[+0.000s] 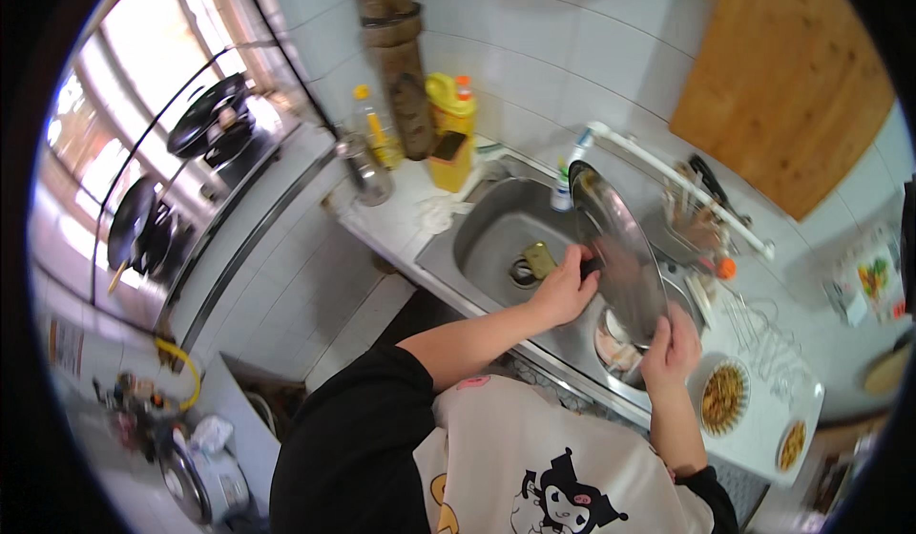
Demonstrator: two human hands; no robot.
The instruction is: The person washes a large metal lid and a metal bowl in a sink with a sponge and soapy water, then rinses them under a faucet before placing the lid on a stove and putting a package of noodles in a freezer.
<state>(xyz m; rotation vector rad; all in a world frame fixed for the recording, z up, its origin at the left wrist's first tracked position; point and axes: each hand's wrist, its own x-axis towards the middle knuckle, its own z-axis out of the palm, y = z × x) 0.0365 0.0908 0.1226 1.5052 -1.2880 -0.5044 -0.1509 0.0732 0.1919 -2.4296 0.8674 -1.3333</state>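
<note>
A round glass pot lid (624, 251) with a metal rim is held tilted on edge above the double stainless steel sink (476, 248). My left hand (569, 294) grips its dark knob. At the lower rim, my right hand (673, 351) pinches the lid between thumb and fingers. Below the lid, the left basin holds a yellow-green sponge (539, 259) beside the drain (524, 272). Dishes (614, 348) lie in the right basin, partly hidden by the lid and my right hand.
A white faucet pipe (680, 183) reaches over the sink. Yellow bottles (454, 115) stand at the left back. Two dishes of food (724, 396) (791, 445) and a wire rack (762, 333) sit on the right counter. Woks (207, 115) rest on the stove at left.
</note>
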